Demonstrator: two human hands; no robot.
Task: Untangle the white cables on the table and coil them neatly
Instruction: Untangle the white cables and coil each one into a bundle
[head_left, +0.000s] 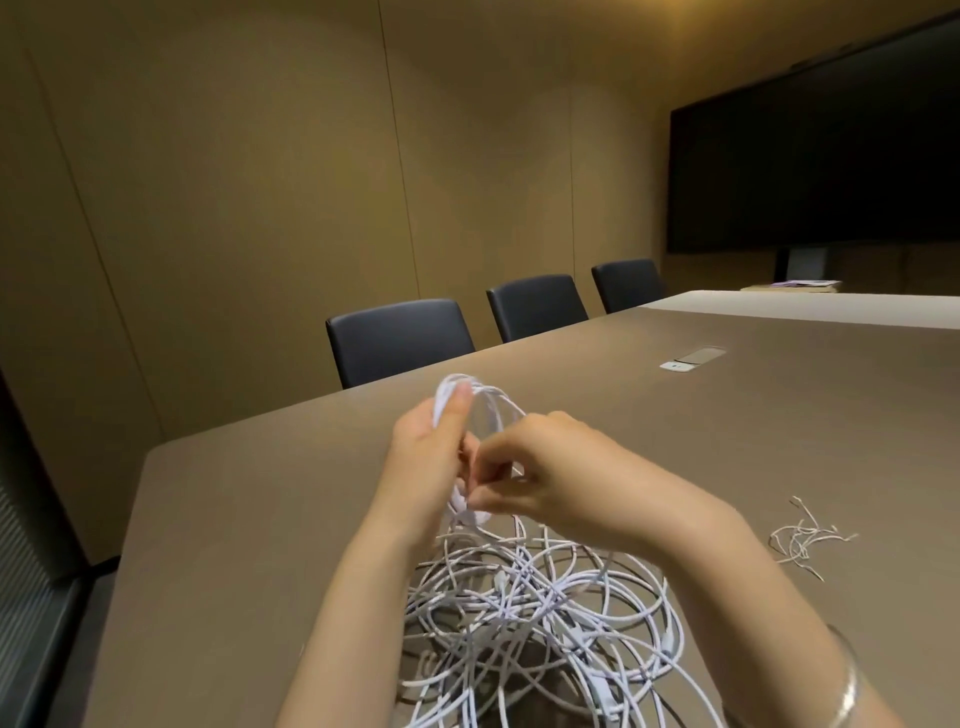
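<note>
While the tangled white cables (545, 613) sit on the tabletop (249, 519), left hand (426, 457) clamps a small coil (483, 410) upright, keeping loops together; right hand (540, 467) pinches 1 strand to feed.

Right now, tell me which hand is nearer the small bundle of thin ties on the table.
Right. The right hand works left of the thin ties; the left hand is farther left, holding the coil.

My hands, left (421, 457) and right (540, 467), meet above the tangled heap of white cables (540, 613) on the near brown table (234, 519); thin loose wire ties (802, 538) lie right; three dark padded chairs (397, 338) stand beyond.
</note>
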